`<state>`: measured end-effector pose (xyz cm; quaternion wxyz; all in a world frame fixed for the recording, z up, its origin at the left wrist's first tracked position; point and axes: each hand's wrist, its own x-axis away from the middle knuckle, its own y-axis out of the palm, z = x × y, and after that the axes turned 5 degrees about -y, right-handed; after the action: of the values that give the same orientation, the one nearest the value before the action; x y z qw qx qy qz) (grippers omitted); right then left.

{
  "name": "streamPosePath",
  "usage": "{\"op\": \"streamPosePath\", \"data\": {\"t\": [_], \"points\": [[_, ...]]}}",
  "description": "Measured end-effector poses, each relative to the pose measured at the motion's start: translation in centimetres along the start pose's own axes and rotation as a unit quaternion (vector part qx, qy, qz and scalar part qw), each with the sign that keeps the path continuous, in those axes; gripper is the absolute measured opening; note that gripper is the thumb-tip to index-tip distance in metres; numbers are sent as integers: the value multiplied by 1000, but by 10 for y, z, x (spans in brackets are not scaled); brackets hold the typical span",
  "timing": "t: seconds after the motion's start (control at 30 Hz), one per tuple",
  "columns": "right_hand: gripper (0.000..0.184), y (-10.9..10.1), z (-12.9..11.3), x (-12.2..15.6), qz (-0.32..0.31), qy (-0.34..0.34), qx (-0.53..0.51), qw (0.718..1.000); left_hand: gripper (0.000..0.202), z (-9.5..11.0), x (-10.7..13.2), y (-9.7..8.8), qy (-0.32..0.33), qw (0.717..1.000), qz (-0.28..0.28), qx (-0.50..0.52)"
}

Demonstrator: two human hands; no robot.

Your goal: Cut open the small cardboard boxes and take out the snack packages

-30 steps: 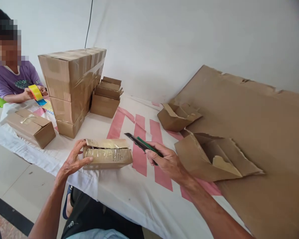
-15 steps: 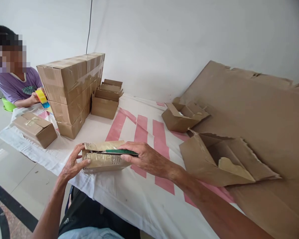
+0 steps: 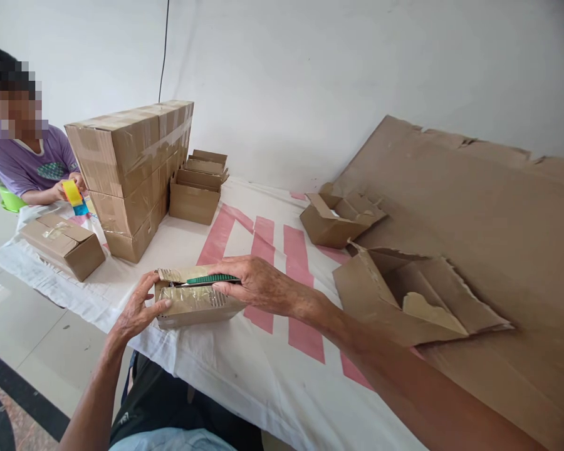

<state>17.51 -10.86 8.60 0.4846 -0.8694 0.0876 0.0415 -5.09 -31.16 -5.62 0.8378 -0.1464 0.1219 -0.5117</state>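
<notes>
A small cardboard box [image 3: 192, 317] with clear tape on its top lies in front of me near the table edge. My left hand [image 3: 141, 308] grips its left end, thumb on the top and fingers around the far corner. In my right hand [image 3: 258, 285] is a utility knife [image 3: 211, 279] with a green grip. Its front end points left and dips into the slit along the middle of the box top, where the tape is parted. How far the blade reaches inside is hidden.
Stacked taped boxes [image 3: 136, 169] stand at the back left, beside a closed box [image 3: 63, 244] and open cartons [image 3: 195, 194]. Two open cartons [image 3: 404, 300] sit right, before a large cardboard sheet [image 3: 474, 207]. A person [image 3: 51, 156] at the far left holds yellow tape [image 3: 72, 193].
My right hand has moved left and slightly up along the box with the knife, whose front end now sits deeper in the slit. My left hand keeps its hold.
</notes>
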Motion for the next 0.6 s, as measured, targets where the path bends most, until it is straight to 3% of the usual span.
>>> {"op": "streamPosePath", "data": {"t": [0.17, 0.43, 0.6], "points": [[34, -7, -2, -12, -23, -8, 54, 998, 67, 0, -2, 1, 4, 1000, -2, -20], [23, -14, -15, -35, -78, -11, 156, 985, 62, 10, -5, -1, 4, 1000, -10, -13], [22, -16, -7, -35, -75, -15, 156, 985, 65, 10, -7, -2, -3, 1000, -6, -19]]}}
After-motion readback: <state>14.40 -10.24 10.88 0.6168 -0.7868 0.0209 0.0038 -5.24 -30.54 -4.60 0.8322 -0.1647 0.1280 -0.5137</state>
